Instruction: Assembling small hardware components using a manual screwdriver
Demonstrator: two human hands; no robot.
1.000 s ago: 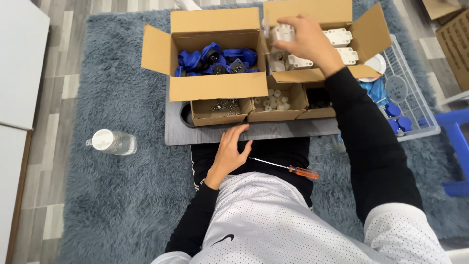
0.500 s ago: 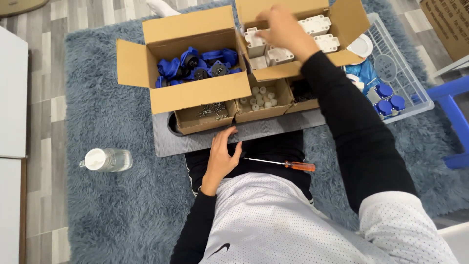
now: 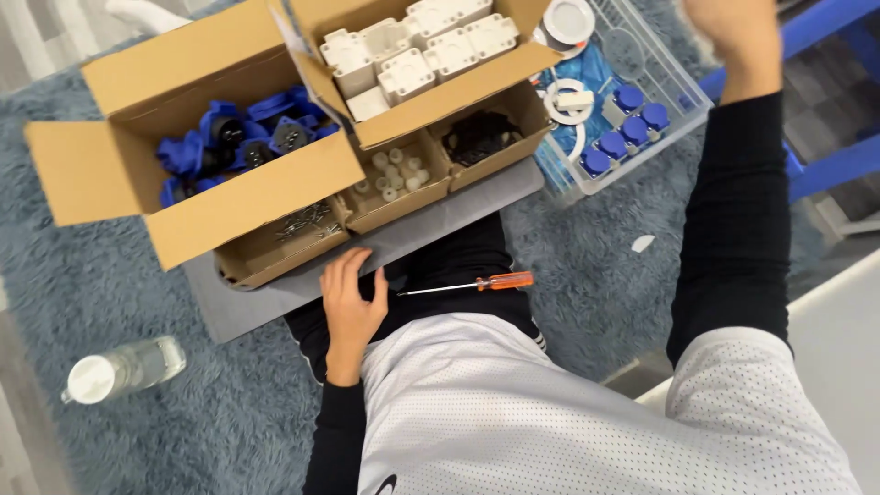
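Orange-handled screwdriver (image 3: 469,285) is lying just beside the left hand (image 3: 353,307), which is resting open, gripping nothing; right hand (image 3: 733,41) is hovering well apart from the screwdriver, its grip impossible to tell.

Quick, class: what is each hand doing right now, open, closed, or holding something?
Left hand: open, fingers spread, resting on the grey board, holding nothing.
Right hand: raised at the frame's top edge, blurred; cannot be told.

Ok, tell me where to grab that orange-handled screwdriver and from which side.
Grip the screwdriver by its orange handle, the thick end, coming down from above. It lies flat across the dark lap, handle to the person's right, thin shaft pointing toward the left hand, which rests close by.
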